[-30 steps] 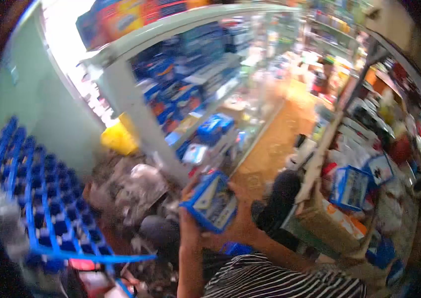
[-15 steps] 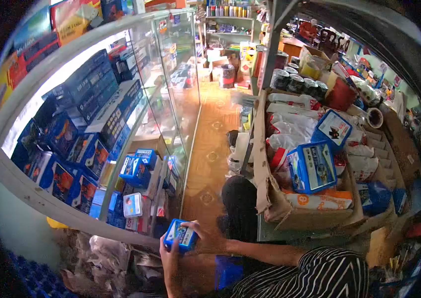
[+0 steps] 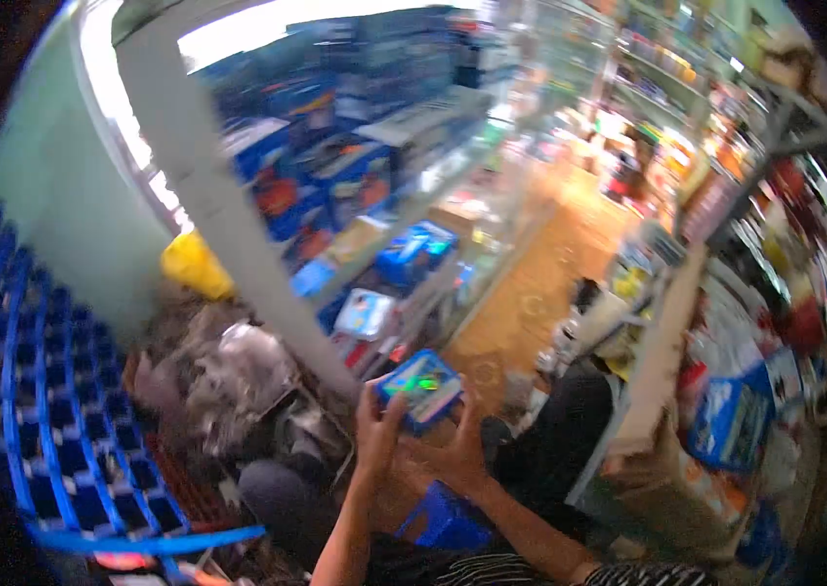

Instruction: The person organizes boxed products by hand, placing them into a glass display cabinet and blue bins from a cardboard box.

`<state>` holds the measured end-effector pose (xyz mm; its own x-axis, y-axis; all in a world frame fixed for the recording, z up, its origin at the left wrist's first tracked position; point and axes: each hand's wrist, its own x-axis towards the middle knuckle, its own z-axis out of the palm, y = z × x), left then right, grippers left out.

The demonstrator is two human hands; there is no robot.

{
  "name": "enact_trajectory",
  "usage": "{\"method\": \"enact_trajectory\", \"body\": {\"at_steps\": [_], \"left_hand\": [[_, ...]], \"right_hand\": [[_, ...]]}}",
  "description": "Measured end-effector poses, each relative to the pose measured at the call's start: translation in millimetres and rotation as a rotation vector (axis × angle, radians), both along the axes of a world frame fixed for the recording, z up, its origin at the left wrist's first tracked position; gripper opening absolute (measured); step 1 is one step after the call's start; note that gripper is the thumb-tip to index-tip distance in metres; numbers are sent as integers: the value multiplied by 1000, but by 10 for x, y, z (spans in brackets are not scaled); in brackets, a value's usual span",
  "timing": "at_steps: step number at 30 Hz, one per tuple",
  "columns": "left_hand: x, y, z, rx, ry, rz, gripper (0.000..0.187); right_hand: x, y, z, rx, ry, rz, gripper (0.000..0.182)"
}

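Note:
Both my hands hold a small blue box (image 3: 421, 388) with a pale picture label on top, low in the middle of the head view. My left hand (image 3: 375, 435) grips its left side, with the thumb lying along the near edge. Around the right side are the fingers of my right hand (image 3: 460, 447). Just beyond the box, a white-topped case (image 3: 366, 313) and some blue boxes (image 3: 415, 252) sit in the glass cabinet. Print on the label is too blurred to read.
A blue plastic rack (image 3: 62, 391) stands at the left beside a heap of crumpled plastic bags (image 3: 228, 366). The cabinet's white frame (image 3: 267, 254) runs close by. At the right, a cardboard carton (image 3: 662, 410) holds wrapped packs and a larger blue box (image 3: 729, 422).
The view has swung left and tilted, bringing the blue rack into sight. My right hand has moved from across the box's top to its right side; both hands keep hold.

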<state>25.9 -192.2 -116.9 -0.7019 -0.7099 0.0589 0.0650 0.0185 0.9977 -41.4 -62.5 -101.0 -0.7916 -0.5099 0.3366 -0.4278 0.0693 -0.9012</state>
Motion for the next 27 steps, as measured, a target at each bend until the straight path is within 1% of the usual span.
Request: {"method": "enact_trajectory", "body": {"at_steps": [1,3,6,7,8,9,10,11,12,13,14,15,16,17,18,20,21,22,24,27], "left_hand": [[35,-16,60,75,9,-34,40],[47,-32,165,224,46,-152,44],[10,-102,357,707,308,-280,51],[31,-101,662,621,321,-274,54],[19,-113,600,563,273,-283,53],[3,-144,497,504,220,-290,53],[11,-170,403,444,162,-297,52],[27,-195,339,425,138,-333,51],[32,-206,280,407,130,-360,51],[5,-194,238,390,135,-382,50],[-29,-182,197,376,147,-382,49],[-47,-188,159,358,153,-385,49],[-36,-217,172,339,150,-386,48],[-43,-220,179,349,129,-371,49],[-58,-237,175,296,137,-350,49],[-61,-236,118,208,135,-299,50],[17,-247,239,253,119,-288,49],[9,-257,194,201,117,-267,49],[-36,-259,70,99,105,-241,48],[39,-236,146,40,54,-196,46]], "right_hand": [[21,-64,-44,-13,32,-46,92],[-3,-95,71,113,168,-129,87],[-232,-383,328,-328,-247,-238,72],[-338,-514,607,-436,-223,-255,67],[-489,-669,897,-545,-200,-275,62],[-633,-898,1237,-708,-293,-257,60],[-892,-1144,1471,-809,-230,-179,64],[-870,-1360,1985,-785,-148,-98,66],[-931,-1648,2309,-771,-2,-39,68],[-1117,-1943,2494,-631,137,-42,73],[-1304,-2237,2674,-505,282,-51,78],[-1498,-2535,2785,-472,449,-86,89],[-1602,-2699,2848,-365,698,-129,83],[-1688,-2835,2886,-268,842,-138,82],[-1767,-2952,2938,-159,936,-139,82],[-1887,-3133,3020,30,1030,-133,80],[-1937,-3212,3046,107,1060,-127,79],[-1954,-3279,3071,171,1083,-128,78],[-1991,-3388,3149,266,1116,-132,77],[-1979,-3481,3212,358,1160,-132,74]]}}
